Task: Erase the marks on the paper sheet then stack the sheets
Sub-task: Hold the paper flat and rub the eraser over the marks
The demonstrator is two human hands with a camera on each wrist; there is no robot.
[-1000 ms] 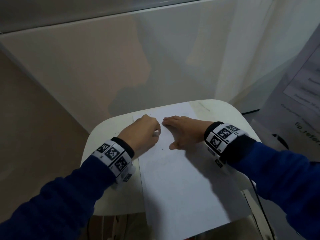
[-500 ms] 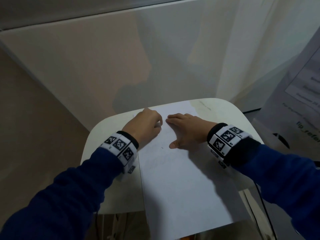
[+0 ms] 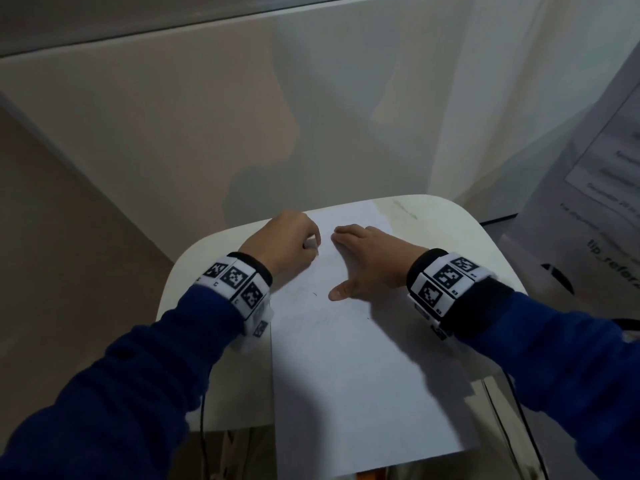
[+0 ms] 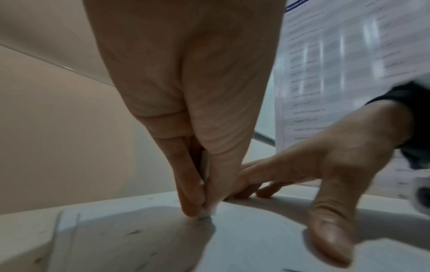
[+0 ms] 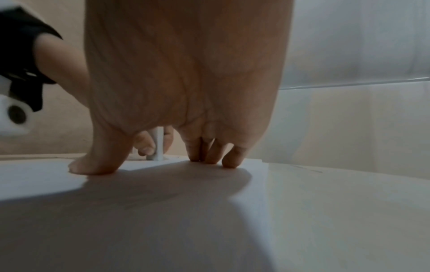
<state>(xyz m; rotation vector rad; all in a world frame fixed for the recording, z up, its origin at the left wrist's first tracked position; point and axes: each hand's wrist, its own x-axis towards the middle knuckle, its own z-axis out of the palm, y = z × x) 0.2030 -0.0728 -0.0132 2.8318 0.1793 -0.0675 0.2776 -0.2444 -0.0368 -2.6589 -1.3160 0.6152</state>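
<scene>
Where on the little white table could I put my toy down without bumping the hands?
Bare spots: the white table right of the paper sheet, beyond the right hand, and the strip left of the sheet. The sheet's near half is bare too. It is crowded at the far end, where the left hand pinches the eraser.

The left hand (image 3: 289,242) is curled, fingertips (image 4: 193,208) pinched together and pointed down. The right hand (image 3: 372,259) is spread flat, thumb (image 3: 341,291) splayed wide, fingers (image 5: 210,152) pressed down just beside the left fingertips.
</scene>
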